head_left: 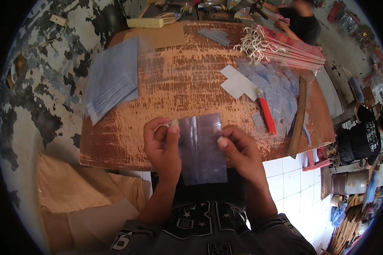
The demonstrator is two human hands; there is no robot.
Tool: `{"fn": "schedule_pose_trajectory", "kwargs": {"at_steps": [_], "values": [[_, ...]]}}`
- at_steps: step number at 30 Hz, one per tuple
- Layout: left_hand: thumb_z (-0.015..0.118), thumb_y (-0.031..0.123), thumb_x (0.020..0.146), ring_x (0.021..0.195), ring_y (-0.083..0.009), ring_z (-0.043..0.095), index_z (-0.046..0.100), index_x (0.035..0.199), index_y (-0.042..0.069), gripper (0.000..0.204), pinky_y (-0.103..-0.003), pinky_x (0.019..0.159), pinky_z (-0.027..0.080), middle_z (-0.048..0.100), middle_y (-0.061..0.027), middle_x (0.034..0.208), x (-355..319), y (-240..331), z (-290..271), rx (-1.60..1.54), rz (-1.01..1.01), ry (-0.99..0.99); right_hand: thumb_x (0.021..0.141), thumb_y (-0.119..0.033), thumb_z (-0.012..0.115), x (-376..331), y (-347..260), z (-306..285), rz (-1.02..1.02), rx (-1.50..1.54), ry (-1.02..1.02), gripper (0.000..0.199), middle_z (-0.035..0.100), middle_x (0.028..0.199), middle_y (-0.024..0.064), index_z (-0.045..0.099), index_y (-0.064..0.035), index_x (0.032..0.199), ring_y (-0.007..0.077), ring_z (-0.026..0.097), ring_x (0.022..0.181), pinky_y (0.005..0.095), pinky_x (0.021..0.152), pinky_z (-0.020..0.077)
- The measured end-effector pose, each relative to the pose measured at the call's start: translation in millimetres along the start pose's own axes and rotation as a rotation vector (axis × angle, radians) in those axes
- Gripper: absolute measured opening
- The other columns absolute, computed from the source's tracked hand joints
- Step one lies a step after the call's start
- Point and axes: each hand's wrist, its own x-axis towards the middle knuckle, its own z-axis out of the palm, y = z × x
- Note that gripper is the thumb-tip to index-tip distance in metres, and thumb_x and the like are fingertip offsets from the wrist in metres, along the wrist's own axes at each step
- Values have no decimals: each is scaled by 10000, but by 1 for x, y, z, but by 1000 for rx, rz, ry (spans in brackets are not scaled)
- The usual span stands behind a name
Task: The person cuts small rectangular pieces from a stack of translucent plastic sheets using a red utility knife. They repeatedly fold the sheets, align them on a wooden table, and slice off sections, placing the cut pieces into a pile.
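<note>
A clear plastic sheet, creased and bluish, is held up between my hands at the near edge of the table. My left hand pinches its upper left corner between thumb and fingers. On the opposite side my right hand grips the right edge, thumb in front. Whether the sheet is a single layer or a sleeve I cannot tell. Larger plastic sheets lie stacked at the left of the table. To the right spreads a pile of small plastic pieces, with white card pieces beside it.
A long red tool and a curved wooden strip lie by the pile. Red bags with white cords occupy the far right of the worn table. Another person sits behind them. Brown paper stands at lower left.
</note>
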Motion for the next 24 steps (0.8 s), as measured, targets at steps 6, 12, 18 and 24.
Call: {"fn": "schedule_pose_trajectory", "kwargs": {"at_steps": [6, 12, 18, 24], "values": [[593, 0, 979, 817, -29, 507, 524, 1163, 43, 202, -182, 740, 407, 593, -2, 900, 7, -4, -3, -11, 21, 83, 1009, -271, 662, 0, 19, -1, -2, -203, -118, 267, 570, 740, -16, 658, -5, 986, 50, 478, 678, 251, 604, 394], [622, 2, 970, 827, -50, 542, 520, 1176, 44, 234, -197, 766, 433, 615, -19, 925, 20, 1, -23, 42, -38, -152, 1009, -264, 638, 7, -6, -8, -137, -478, -184, 279, 536, 671, 103, 610, -2, 917, 182, 522, 613, 344, 592, 414], [636, 59, 978, 852, -61, 592, 572, 1357, 20, 386, -219, 781, 467, 662, -30, 927, 31, 35, -30, 319, -221, -561, 1000, -259, 637, 9, -15, -23, -137, -627, -351, 280, 546, 674, 164, 600, 0, 899, 261, 561, 596, 369, 588, 420], [613, 74, 1002, 974, -91, 629, 624, 1364, 18, 366, -249, 877, 498, 722, -92, 1097, 17, 15, -33, 405, -123, -477, 993, -276, 662, 17, -10, -30, -45, -512, -339, 266, 623, 732, 90, 661, -10, 1003, 151, 588, 675, 336, 632, 451]]}}
